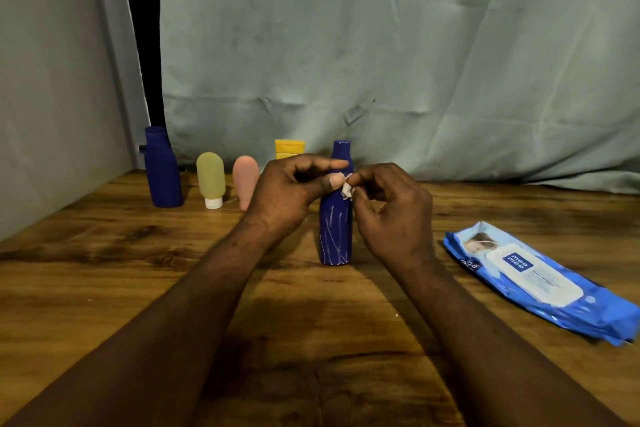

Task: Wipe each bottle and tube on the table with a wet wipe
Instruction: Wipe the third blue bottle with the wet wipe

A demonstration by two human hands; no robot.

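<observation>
A dark blue bottle [336, 232] with pale streaks stands upright in the middle of the wooden table [104, 270]. In front of its neck, my left hand [287, 194] and my right hand [388, 211] meet and together pinch a small crumpled white wet wipe [347, 191] between thumb and fingertips. A second blue bottle [162, 170] stands at the back left. Beside it are a yellowish tube [210, 178] on its white cap and a pink tube [244, 180]. A yellow tube [289, 148] shows behind my left hand, mostly hidden.
A blue pack of wet wipes [540, 281] lies flat on the table at the right, lid shut. A grey-green cloth backdrop [381, 45] hangs behind the table, and a grey wall [52, 80] closes the left side.
</observation>
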